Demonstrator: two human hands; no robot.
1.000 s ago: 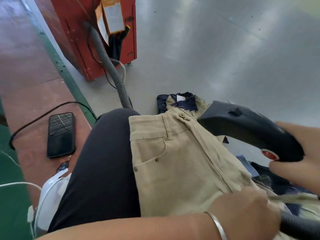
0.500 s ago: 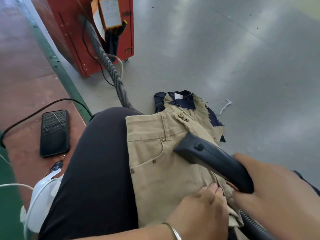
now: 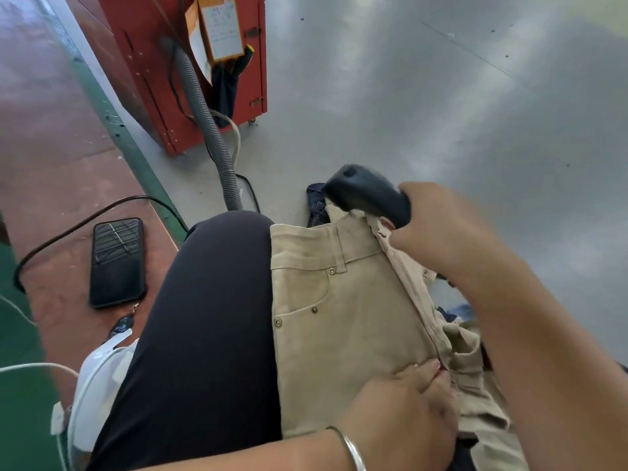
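Observation:
Beige trousers [image 3: 343,321] lie over my lap, waistband pointing away from me, next to my black-clad thigh [image 3: 207,321]. My right hand [image 3: 438,229] grips a dark handheld suction nozzle [image 3: 365,193], whose head sits at the waistband's far edge. Near the bottom of the view my left hand [image 3: 404,413], a silver bangle on its wrist, holds the trouser fabric at the fly seam, fingers curled onto the cloth. A dark blue garment [image 3: 317,207] shows beyond the waistband.
A red machine [image 3: 176,73] with a grey ribbed hose [image 3: 210,130] stands on the metal floor ahead on the left. A black phone [image 3: 117,261] and a black cable lie on the red floor on the left. A white device [image 3: 98,389] with white cable sits by my thigh.
My right hand has carried the nozzle up the trousers, from mid fly to the waistband's far edge. My left hand stays on the fabric near the fly.

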